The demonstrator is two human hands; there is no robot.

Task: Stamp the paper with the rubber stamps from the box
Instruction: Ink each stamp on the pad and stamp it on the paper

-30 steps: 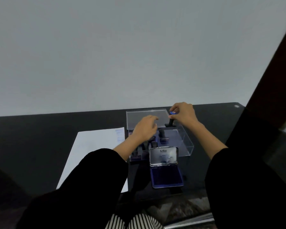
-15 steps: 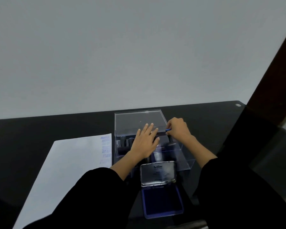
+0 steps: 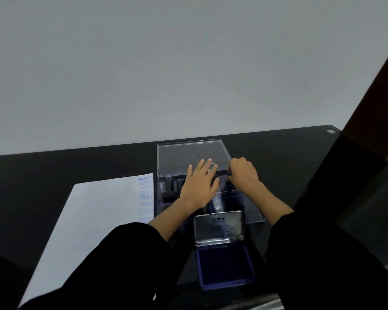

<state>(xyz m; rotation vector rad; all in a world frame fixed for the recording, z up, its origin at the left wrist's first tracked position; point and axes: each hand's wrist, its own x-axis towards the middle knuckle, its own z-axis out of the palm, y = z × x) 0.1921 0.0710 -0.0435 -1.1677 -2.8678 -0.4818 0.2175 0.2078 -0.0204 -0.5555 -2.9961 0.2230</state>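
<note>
An open ink pad (image 3: 224, 265) lies nearest on the desk (image 3: 76, 166), the stamped paper (image 3: 94, 220) to its left. Behind it, over the clear box (image 3: 253, 213) of stamps (image 3: 169, 186), the left hand (image 3: 198, 186) spreads straight fingers (image 3: 207, 164) holding nothing. The right hand (image 3: 243, 175) grips a blue-topped stamp (image 3: 229, 173) in curled fingers.

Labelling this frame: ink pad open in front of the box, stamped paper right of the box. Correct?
No. The head view shows the stamped paper left of the box, not right. The ink pad is open in front of the box.
</note>
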